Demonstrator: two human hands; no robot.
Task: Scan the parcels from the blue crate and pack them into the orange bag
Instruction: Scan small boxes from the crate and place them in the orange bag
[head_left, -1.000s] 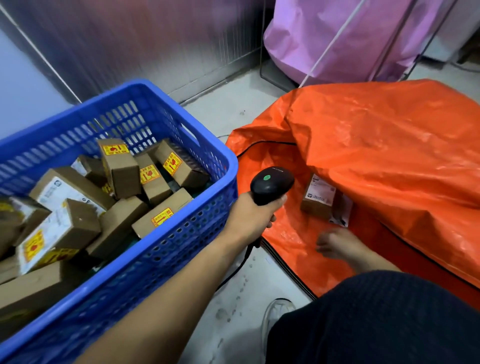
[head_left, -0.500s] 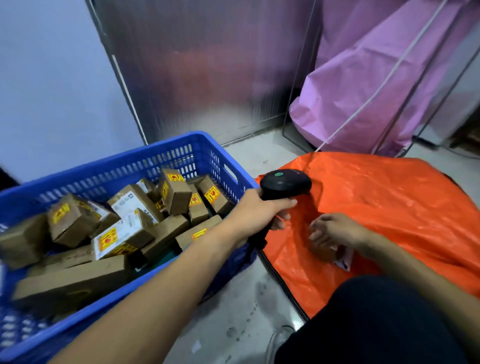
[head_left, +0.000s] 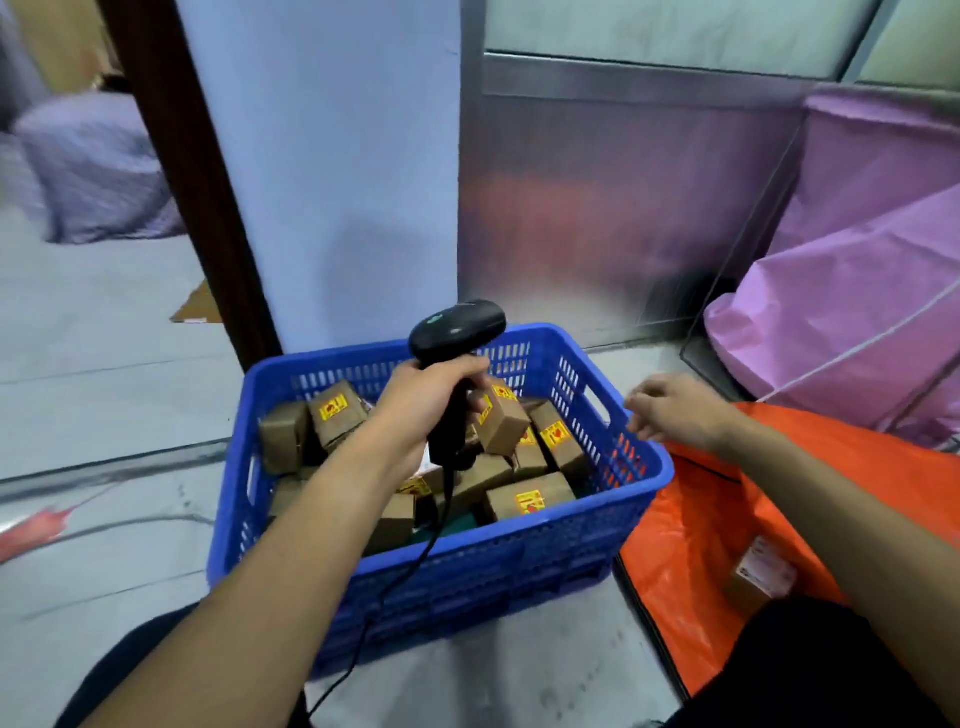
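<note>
Two knees (head_left: 805, 670) in dark cloth sit nearest, at 7 and 5 o'clock, and I see bare floor (head_left: 545, 670) between them running up to the crate (head_left: 467, 566). The crate stands dead ahead. Its front rim is free except where the left forearm crosses it at 7 o'clock, and a cable (head_left: 395, 587) hangs down over the front wall.

At 4 o'clock the bag (head_left: 691, 545) lies just beside the crate's right wall, its black edge on the floor. A lone parcel (head_left: 761, 571) lies inside, partly hidden by the right arm.

In the crate the parcels (head_left: 530, 501) are heaped at all angles, all below the rim.

The left hand (head_left: 426, 400) is over the crate's middle with its fingers wrapped round the handle of the scanner (head_left: 457, 332), whose head rises above the far rim. The right hand (head_left: 675, 410) hovers by the right rim at 2 o'clock, fingers loosely curled and holding nothing. I can't tell whether it touches the rim.

Beyond the crate, the wall (head_left: 597, 208) closes off 12 o'clock just behind the far rim. A pink sack (head_left: 857, 312) fills 2 o'clock, and I read open floor from 9 to 10 o'clock.
</note>
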